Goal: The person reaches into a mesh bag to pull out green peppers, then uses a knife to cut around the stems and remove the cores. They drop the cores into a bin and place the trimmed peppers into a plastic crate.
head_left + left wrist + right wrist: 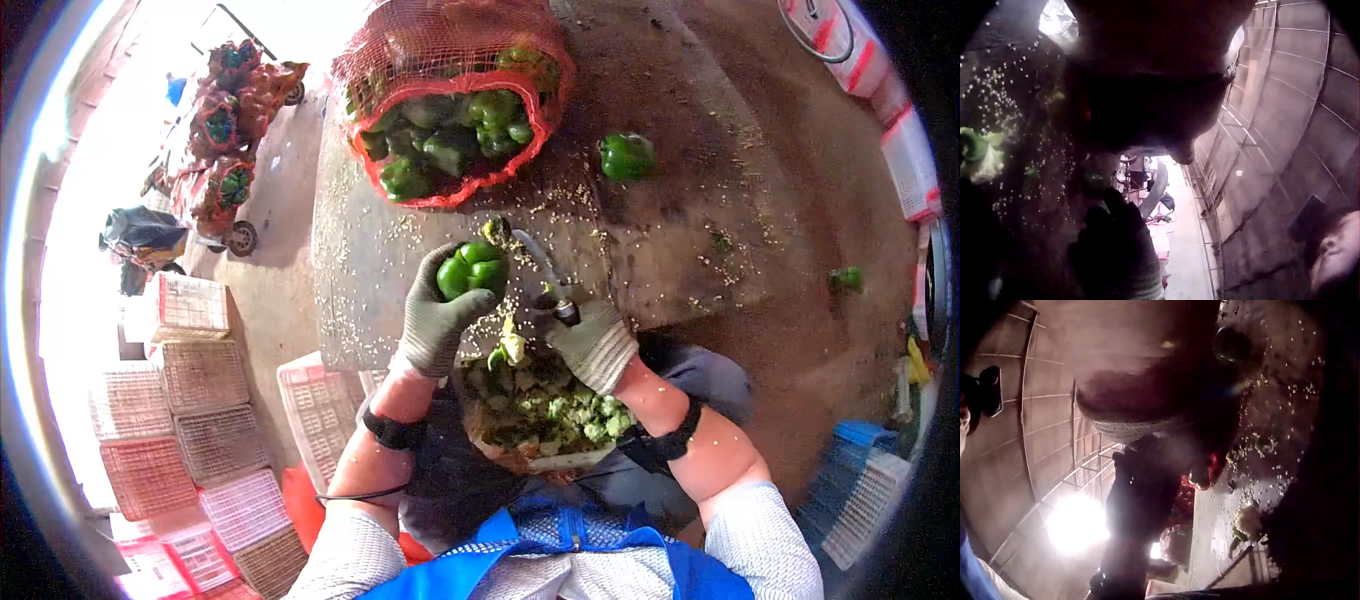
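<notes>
Gloved and raised over the seed-strewn board, my left hand (440, 315) holds a green bell pepper (472, 270), thumb on its near side. My right hand (590, 340), also gloved, grips a knife by its dark handle (566, 312). The knife's curved blade (540, 255) points away toward the board's far side. Between the hands lies a pale pepper core (513, 346) with a green stem, near the board's front edge. Another seedy core piece (497, 231) is just beyond the pepper. Both wrist views are dark; a glove (1116, 250) shows as a silhouette in the left one.
A red mesh sack (455, 60) full of green peppers lies open toward me on the board (350, 290). One loose pepper (627, 157) sits to its right. Below the board's edge, a container holds discarded cores (575, 412). Stacked plastic crates (215, 440) stand at left.
</notes>
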The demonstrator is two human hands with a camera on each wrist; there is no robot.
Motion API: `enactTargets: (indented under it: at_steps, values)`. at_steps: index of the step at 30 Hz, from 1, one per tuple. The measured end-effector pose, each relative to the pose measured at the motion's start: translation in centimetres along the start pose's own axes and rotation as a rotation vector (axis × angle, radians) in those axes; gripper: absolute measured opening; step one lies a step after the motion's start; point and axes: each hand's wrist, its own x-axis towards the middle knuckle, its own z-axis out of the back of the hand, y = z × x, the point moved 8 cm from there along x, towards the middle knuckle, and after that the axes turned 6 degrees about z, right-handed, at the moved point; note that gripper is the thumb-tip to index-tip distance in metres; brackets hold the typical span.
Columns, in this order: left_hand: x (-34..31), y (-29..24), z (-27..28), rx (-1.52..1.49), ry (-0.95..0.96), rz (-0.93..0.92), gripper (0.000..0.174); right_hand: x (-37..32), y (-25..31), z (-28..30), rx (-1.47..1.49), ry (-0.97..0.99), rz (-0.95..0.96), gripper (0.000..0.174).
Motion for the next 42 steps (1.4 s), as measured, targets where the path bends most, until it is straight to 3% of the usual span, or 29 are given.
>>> enactTargets:
  at_steps: [1, 5, 9, 12, 16, 19, 21, 23, 27, 28, 30, 32, 34, 35, 37, 40, 42]
  values:
    - [-0.1, 0.2, -0.3, 0.072, -0.027, -0.031, 0.067, 0.0, -0.1, -0.7, -0.082, 0.053, 0.031, 0.027]
    - [0.2, 0.8, -2.2, 0.101, -0.025, -0.052, 0.073, -0.1, 1.5, -1.1, 0.160, -0.078, 0.059, 0.037]
    - [-0.6, 0.2, -3.7, 0.354, 0.072, -0.135, 0.093, 0.5, 2.0, -1.3, 0.273, -0.192, 0.195, 0.038]
    - [0.2, 1.0, -2.6, 0.378, 0.051, -0.093, 0.098, 0.6, 2.7, -2.1, 0.185, -0.110, 0.116, 0.031]
    - [1.1, 0.7, -1.1, 0.242, -0.043, -0.022, 0.082, 1.6, 3.6, -3.0, 0.018, -0.026, 0.140, 0.032]
    - [1.3, 0.7, -1.0, 0.223, -0.043, -0.021, 0.077, 1.1, 3.7, -3.4, -0.208, -0.085, 0.349, 0.024]
    - [1.5, 0.8, -1.1, 0.258, -0.054, -0.057, 0.075, 1.1, 2.6, -3.6, -0.221, -0.086, 0.317, 0.020]
    - [1.4, 0.8, -1.1, 0.344, -0.077, -0.135, 0.075, 1.7, 4.0, -2.2, -0.018, -0.103, 0.086, 0.020]
    - [0.9, 0.1, -2.0, 0.378, -0.118, -0.193, 0.075, 2.2, 2.2, -2.7, 0.112, -0.178, 0.073, 0.030]
    - [0.7, 0.0, -2.3, 0.254, -0.173, -0.119, 0.068, 2.5, 1.9, -3.5, 0.019, -0.130, 0.142, 0.028]
    - [1.0, -0.3, -0.7, 0.067, -0.272, -0.143, 0.058, 3.3, 2.2, -5.2, -0.169, -0.029, 0.285, 0.026]
    - [1.3, -1.7, -0.3, -0.101, -0.312, -0.297, 0.044, 3.1, 3.5, -5.4, -0.310, 0.013, 0.213, 0.018]
    - [2.0, -2.1, 0.9, -0.179, -0.301, -0.352, 0.045, 3.3, 1.7, -7.0, -0.388, 0.116, 0.060, 0.019]
    - [2.9, -2.0, 1.4, -0.156, -0.235, -0.334, 0.051, 2.6, 3.0, -6.7, -0.405, 0.135, 0.214, 0.020]
    - [4.3, -0.6, 2.5, -0.404, -0.220, -0.211, 0.053, 2.2, 0.5, -7.4, -0.151, -0.125, 0.276, 0.021]
    - [5.9, 0.5, 5.0, -0.660, -0.204, -0.024, 0.062, 2.0, -2.8, -9.0, -0.525, 0.198, 0.014, 0.023]
    - [6.1, 1.9, 6.1, -0.681, -0.229, 0.187, 0.062, 0.7, -3.4, -6.8, -0.211, 0.161, -0.407, 0.023]
